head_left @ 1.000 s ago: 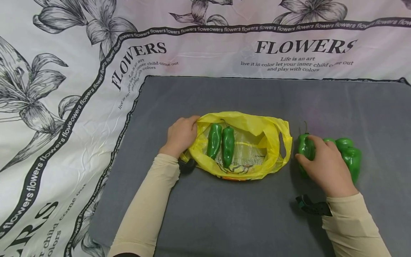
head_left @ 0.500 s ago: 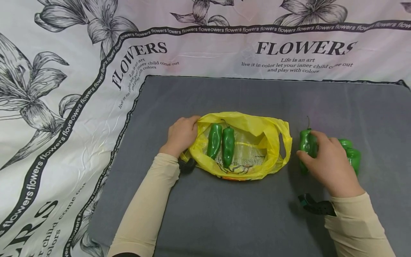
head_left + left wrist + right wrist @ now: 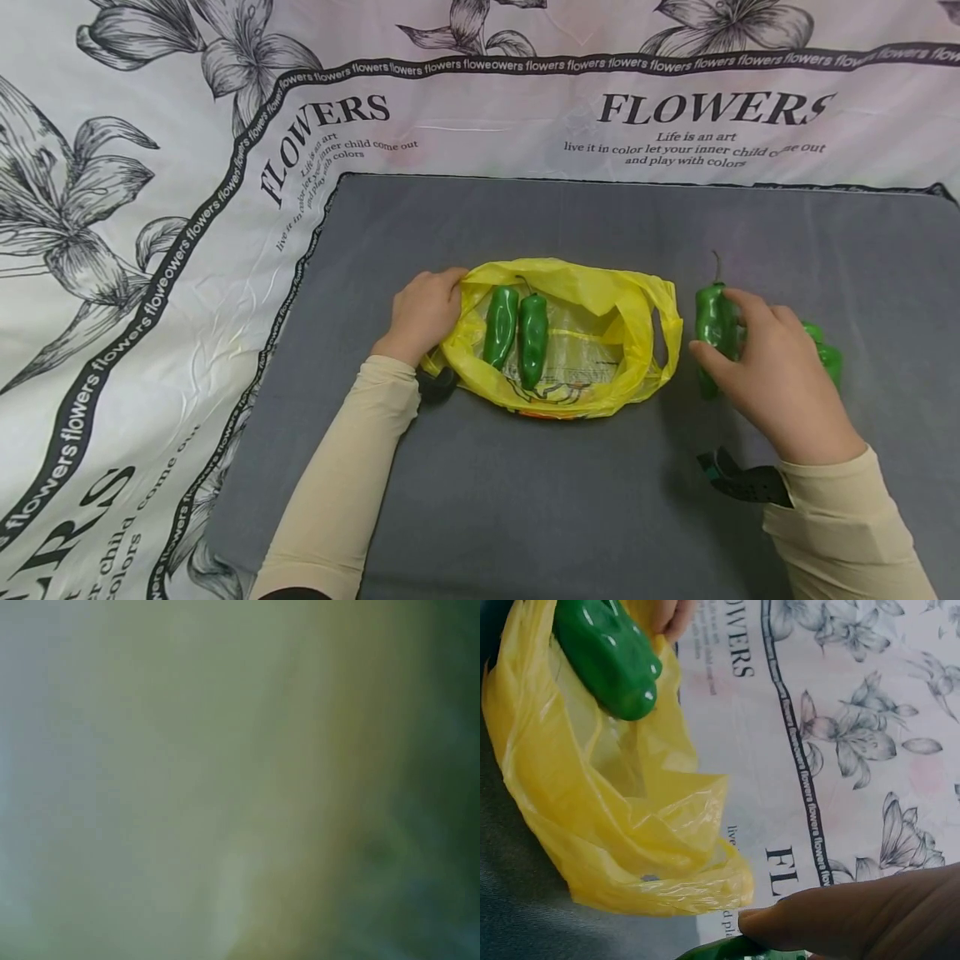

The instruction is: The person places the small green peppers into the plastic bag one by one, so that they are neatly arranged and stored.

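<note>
A yellow plastic bag (image 3: 645, 362) lies with its mouth spread wide, two long green peppers (image 3: 501, 327) side by side in its left part. My left hand (image 3: 422, 315) grips the bag's left rim. To the right of the bag, my right hand (image 3: 787, 383) holds another green pepper (image 3: 714, 321) between thumb and fingers, its thin stem pointing away from me. The right wrist view shows the thumb on this pepper (image 3: 724, 949) at the bottom edge, with the bag (image 3: 536, 825) beyond it. The left wrist view is only a blur.
More green pepper (image 3: 829, 358) shows behind the right hand, partly hidden by it. Dark grey cloth (image 3: 540, 508) covers the work surface, bordered by a white flower-printed cloth (image 3: 495, 150) at the back and left. A bag handle loop (image 3: 660, 333) is on the right side.
My right hand has shifted slightly to the right and the pepper in it slightly away from me, covering more of the peppers behind. The left hand and bag have stayed in place.
</note>
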Demonstrator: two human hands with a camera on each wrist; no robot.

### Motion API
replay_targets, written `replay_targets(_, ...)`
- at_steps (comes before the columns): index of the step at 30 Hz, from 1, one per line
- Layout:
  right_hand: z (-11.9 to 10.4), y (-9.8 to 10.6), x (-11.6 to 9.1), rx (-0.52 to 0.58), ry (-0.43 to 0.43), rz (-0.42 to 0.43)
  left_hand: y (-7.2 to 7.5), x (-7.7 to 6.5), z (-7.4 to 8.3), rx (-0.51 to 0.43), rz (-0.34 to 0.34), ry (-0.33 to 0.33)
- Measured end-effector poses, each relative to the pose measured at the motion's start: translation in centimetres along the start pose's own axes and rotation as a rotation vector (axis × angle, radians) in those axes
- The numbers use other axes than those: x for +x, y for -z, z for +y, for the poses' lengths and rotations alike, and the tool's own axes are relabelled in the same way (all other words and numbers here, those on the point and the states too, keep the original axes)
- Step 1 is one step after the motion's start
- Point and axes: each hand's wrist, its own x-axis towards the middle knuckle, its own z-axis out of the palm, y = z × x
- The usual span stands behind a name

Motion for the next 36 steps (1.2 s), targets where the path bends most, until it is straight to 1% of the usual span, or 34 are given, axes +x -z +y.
replay_targets(6,-0.8,0.3,0.2,0.012,0.005,-0.031,0.2,-0.1,0.1,0.012,0.01,0.004)
replay_targets(11,-1.4,0.8,0.4,0.009,0.009,-0.018,0.3,0.0,0.1,0.014,0.005,0.001)
replay_targets(17,-2.9,1.0,0.6,0.014,0.023,-0.009,0.5,0.1,0.2,0.018,0.004,-0.005)
replay_targets(21,-3.8,1.1,0.5,0.017,0.044,-0.026,0.3,0.0,0.2,0.016,0.003,0.004)
replay_targets(24,-4.2,0.9,0.4,0.02,0.054,-0.042,-0.1,0.1,0.3,0.007,-0.005,0.004)
replay_targets(28,-5.1,0.5,0.5,0.012,0.073,-0.049,-0.3,0.0,0.3,0.002,0.003,0.001)
replay_targets(33,-6.1,-0.2,0.7,0.007,0.095,-0.062,-0.3,0.0,0.3,0.006,0.008,0.001)
replay_targets(36,-6.8,-0.5,0.8,0.016,0.119,-0.053,-0.2,0.0,0.1,0.006,0.01,0.003)
